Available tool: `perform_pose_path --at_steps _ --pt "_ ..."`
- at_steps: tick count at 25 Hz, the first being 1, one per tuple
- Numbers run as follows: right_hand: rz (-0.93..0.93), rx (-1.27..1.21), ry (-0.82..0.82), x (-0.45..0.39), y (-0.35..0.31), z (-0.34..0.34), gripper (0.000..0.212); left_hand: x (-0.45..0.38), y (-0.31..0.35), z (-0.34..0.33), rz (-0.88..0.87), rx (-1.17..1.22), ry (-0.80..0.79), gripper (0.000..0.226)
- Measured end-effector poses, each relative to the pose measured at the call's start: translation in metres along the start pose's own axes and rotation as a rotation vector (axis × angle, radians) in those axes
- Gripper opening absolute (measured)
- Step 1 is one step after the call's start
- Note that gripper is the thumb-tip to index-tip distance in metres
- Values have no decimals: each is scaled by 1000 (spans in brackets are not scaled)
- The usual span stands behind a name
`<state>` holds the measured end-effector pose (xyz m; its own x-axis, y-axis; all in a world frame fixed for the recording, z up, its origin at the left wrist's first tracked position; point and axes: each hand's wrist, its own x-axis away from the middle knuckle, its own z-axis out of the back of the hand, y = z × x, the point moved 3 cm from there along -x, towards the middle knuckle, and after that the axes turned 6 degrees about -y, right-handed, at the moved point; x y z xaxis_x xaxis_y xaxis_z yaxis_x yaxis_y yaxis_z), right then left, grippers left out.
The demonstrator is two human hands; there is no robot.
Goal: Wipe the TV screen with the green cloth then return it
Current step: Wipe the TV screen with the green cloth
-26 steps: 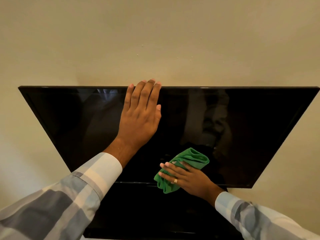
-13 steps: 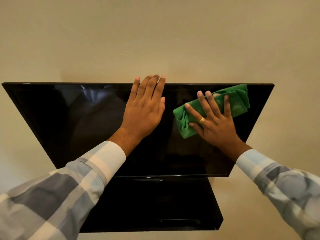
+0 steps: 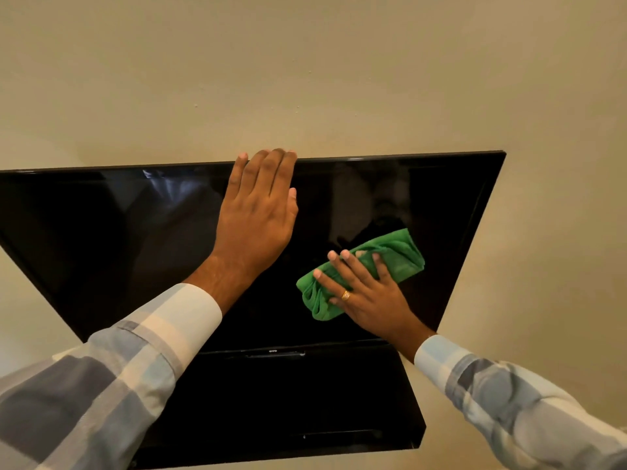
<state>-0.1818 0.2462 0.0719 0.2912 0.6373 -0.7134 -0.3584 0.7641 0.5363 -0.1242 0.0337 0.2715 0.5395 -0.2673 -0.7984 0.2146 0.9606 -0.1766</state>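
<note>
A black flat TV screen (image 3: 101, 239) hangs on a beige wall and fills the middle of the view. My left hand (image 3: 258, 215) lies flat on the glass near the top edge, fingers together, holding nothing. My right hand (image 3: 366, 293) presses a folded green cloth (image 3: 397, 256) against the lower right part of the screen. The fingers spread over the cloth, which sticks out beyond them toward the upper right and at the lower left.
A glossy black shelf (image 3: 305, 401) juts out from the wall right below the TV. Bare beige wall (image 3: 305, 79) surrounds the screen above and to the right.
My right hand has slid the green cloth down the screen from the top right corner to the lower right part. My left hand stays flat near the top edge.
</note>
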Motion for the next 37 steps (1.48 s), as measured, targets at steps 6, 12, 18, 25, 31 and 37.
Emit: perform_pose_path --at_steps 6,12,18,25,31,37 --pt "167 -32 -113 40 -39 -34 79 1 2 -6 20 10 21 54" --pt "265 -3 -145 42 -19 -25 67 2 4 -5 39 8 30 55" --pt "72 107 33 -6 74 29 63 3 4 -4 41 16 23 55" --pt "-60 196 84 -43 140 67 72 3 6 -7 59 31 14 56" --pt "67 88 51 -10 79 32 69 5 6 -9 57 29 33 55" --pt "234 7 -108 43 15 -12 57 7 2 -7 35 19 8 57"
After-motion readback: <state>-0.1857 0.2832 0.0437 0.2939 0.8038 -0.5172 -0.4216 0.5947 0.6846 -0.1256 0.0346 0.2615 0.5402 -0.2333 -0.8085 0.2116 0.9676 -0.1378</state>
